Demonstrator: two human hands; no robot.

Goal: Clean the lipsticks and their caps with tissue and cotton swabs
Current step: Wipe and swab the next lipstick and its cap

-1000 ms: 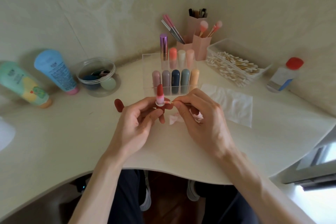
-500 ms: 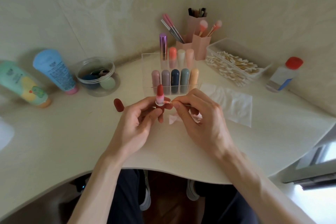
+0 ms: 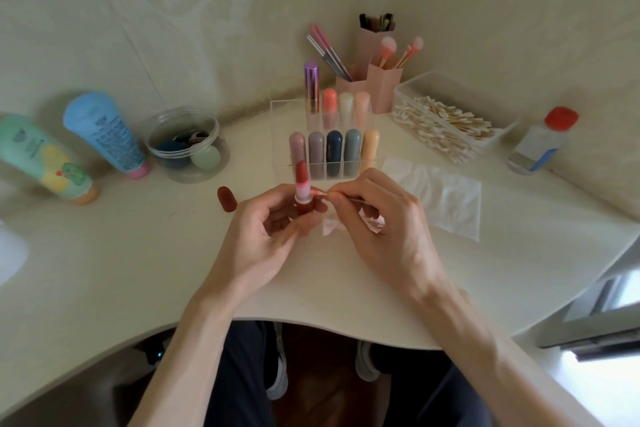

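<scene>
Both forearms bare, angled in over the near edge of the table [image 3: 138, 253], converging mid-table. L hand [image 3: 266, 229]: palm turned inward, fingers curled, grips lipstick [image 3: 302, 180] upright by its base btwn thumb & fingers. R hand [image 3: 388, 229]: back up, pinches cotton swab [image 3: 353, 199] w/ thumb & forefinger, tip just beside lipstick's collar. Fingertips nearly meet.

Softly, evenly lit; blown out white at lower right. Wide-angle bending at edges. Slightly blurred at the lipstick [image 3: 301, 179]; faintly shadowed on the bench [image 3: 138, 253].

L grip [image 3: 263, 239] shifted on lipstick [image 3: 302, 180], baring base.
</scene>
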